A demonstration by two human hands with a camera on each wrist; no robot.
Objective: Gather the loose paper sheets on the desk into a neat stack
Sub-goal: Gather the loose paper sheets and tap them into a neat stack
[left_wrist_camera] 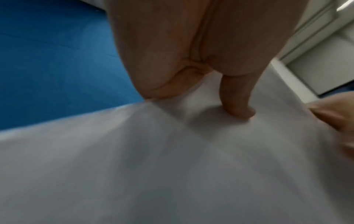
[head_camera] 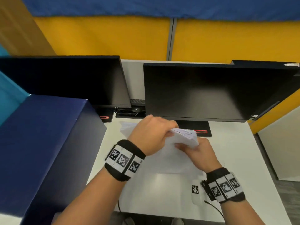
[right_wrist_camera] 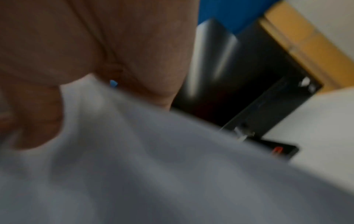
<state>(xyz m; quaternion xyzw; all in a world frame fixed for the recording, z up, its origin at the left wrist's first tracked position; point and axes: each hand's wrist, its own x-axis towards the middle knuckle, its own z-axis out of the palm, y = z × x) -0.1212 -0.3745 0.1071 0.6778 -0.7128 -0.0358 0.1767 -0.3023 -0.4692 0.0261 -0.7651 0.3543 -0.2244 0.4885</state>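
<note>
A bundle of white paper sheets (head_camera: 181, 140) is held a little above the white desk (head_camera: 235, 151), in front of the right monitor. My left hand (head_camera: 151, 135) grips its upper left edge, and my right hand (head_camera: 196, 150) grips it from the lower right. The sheets' far edges (head_camera: 186, 133) fan apart. In the left wrist view a finger (left_wrist_camera: 237, 100) presses on the paper (left_wrist_camera: 172, 166), and the other hand shows at the right edge. The right wrist view is blurred, with paper (right_wrist_camera: 153, 166) under my palm. One more sheet (head_camera: 127, 127) lies on the desk behind my left hand.
Two dark monitors (head_camera: 211, 91) (head_camera: 65, 80) stand at the back of the desk, their bases close to the paper. A large dark blue box (head_camera: 45, 143) stands at the left. A small white device with a square code marker (head_camera: 195, 190) and a cable lie near the front right.
</note>
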